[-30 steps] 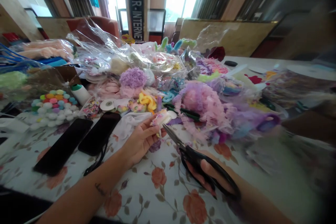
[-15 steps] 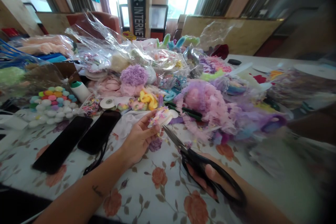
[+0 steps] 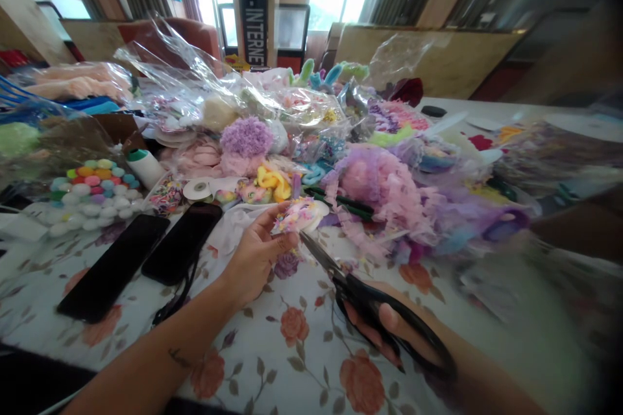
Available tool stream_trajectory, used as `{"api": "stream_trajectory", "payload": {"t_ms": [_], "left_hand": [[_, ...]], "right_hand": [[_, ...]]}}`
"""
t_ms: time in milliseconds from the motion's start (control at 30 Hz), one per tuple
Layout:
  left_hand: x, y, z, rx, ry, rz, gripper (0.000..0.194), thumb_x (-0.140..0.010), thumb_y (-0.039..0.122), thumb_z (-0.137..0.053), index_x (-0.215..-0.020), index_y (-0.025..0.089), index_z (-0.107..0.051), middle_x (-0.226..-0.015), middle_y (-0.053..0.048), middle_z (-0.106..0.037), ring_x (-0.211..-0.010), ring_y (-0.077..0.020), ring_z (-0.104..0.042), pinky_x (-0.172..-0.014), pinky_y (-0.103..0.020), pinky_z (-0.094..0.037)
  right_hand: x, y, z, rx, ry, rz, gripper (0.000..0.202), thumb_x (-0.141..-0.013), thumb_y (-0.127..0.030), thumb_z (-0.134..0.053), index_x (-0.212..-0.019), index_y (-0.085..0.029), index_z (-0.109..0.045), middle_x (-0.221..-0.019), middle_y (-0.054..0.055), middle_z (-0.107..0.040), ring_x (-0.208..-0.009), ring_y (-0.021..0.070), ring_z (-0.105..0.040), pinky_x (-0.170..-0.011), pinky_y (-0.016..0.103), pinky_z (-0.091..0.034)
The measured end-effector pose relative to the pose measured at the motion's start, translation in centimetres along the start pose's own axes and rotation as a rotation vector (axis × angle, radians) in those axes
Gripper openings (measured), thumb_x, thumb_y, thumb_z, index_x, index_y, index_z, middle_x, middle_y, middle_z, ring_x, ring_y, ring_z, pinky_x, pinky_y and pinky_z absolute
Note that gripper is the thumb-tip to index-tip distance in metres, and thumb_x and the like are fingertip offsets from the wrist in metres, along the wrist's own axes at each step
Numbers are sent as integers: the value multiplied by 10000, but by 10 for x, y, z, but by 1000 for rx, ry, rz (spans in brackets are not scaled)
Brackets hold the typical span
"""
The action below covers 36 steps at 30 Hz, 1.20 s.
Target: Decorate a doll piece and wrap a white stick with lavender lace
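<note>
Between the thumb and fingers of my left hand point(image 3: 257, 253) is a small white piece point(image 3: 304, 213) with pink and yellow bits on it. My right hand point(image 3: 384, 327) grips the black handles of a pair of scissors point(image 3: 335, 269). The blades point up and left, nearly closed, with their tips at the lower edge of the white piece. Both hands are over the flowered tablecloth point(image 3: 263, 350).
Two black phones point(image 3: 114, 266) lie at the left, beside coloured and white pom-poms point(image 3: 100, 194). Behind my hands are a ribbon spool point(image 3: 198, 189), a purple pom-pom point(image 3: 246, 137), pink ruffled fabric point(image 3: 384, 188), dark green-handled tools point(image 3: 348, 206) and clear plastic bags point(image 3: 185, 58).
The white piece has turned slightly in my left hand, showing more of its decorated face. The scissors stay near its lower edge. The whole view has shifted a little.
</note>
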<state>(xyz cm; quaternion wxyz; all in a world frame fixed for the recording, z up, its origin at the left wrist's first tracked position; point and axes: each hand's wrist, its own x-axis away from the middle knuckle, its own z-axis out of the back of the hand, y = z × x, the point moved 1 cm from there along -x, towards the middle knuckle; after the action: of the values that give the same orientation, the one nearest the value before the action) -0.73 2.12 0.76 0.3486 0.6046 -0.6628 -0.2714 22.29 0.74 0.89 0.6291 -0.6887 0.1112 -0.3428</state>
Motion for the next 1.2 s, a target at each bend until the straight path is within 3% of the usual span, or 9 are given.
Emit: {"api": "stream_trajectory", "payload": {"t_ms": [367,467,633,733,867,967,1033,1100,1200], "left_hand": [[1,3,-2,32,-51,75,492,-677,133,-797,-1065,213,-507,-848,35,-603,-637,-55,-574,-580,-168,-475],[0,1,-2,88,-60,112,455,-726,140,-763,-1095,212,-505,-827,24,-615,-669,-86,-611,-604,-196,-511],[-6,12,1,275,72,79,86,-881,124,-565,-966,121,-578,-755,-27,-655,-651,-108,-650,-629,-210,-562],[-8,31,6,428,184,77,190,-941,119,-426,-1030,111,-593,-765,-43,-678,-602,-88,-641,-573,-167,-557],[-7,46,8,469,153,-6,202,-941,144,-429,-1050,144,-599,-737,-23,-669,-554,-77,-609,-508,-142,-532],[-2,31,3,280,102,28,185,-861,110,-557,-1036,159,-590,-704,-8,-638,-585,-99,-618,-479,-148,-503],[1,13,-3,104,14,59,376,-789,113,-656,-1142,186,-550,-741,0,-640,-620,-118,-633,-506,-175,-503],[3,-3,-10,-53,-73,91,571,-751,153,-721,-1263,237,-483,-783,11,-642,-649,-121,-635,-559,-197,-502],[1,-20,-21,-171,-134,119,646,-717,206,-769,-1294,243,-481,-910,-14,-660,-731,-119,-639,-655,-215,-495]], "right_hand": [[1,1,3,2,-25,37,645,-768,-790,-424,-896,-165,-519,-602,-29,-455,-415,59,-391,-361,165,-339],[1,-2,2,-12,-16,19,645,-725,-802,-478,-853,-171,-520,-579,-35,-455,-396,56,-379,-349,173,-320],[-3,-7,2,5,246,60,565,-638,-727,-659,-646,-200,-454,-451,-65,-394,-364,53,-316,-352,197,-227],[-7,-2,7,17,474,164,491,-696,-597,-703,-575,-212,-424,-400,-52,-402,-360,80,-364,-363,222,-251],[-10,2,11,-157,618,328,360,-774,-450,-698,-624,-207,-479,-481,-27,-499,-394,99,-445,-378,233,-333],[-11,-3,10,-302,666,473,271,-778,-354,-712,-689,-192,-514,-637,1,-610,-439,99,-512,-398,228,-399],[-12,-7,9,-339,693,541,253,-764,-306,-728,-706,-187,-513,-741,20,-671,-459,97,-548,-422,227,-441],[-13,-8,8,-357,713,555,267,-745,-287,-748,-720,-188,-501,-801,31,-702,-468,95,-565,-436,226,-464],[-16,-2,7,-369,726,484,318,-720,-295,-774,-736,-194,-473,-855,40,-716,-483,94,-574,-438,221,-473]]}}
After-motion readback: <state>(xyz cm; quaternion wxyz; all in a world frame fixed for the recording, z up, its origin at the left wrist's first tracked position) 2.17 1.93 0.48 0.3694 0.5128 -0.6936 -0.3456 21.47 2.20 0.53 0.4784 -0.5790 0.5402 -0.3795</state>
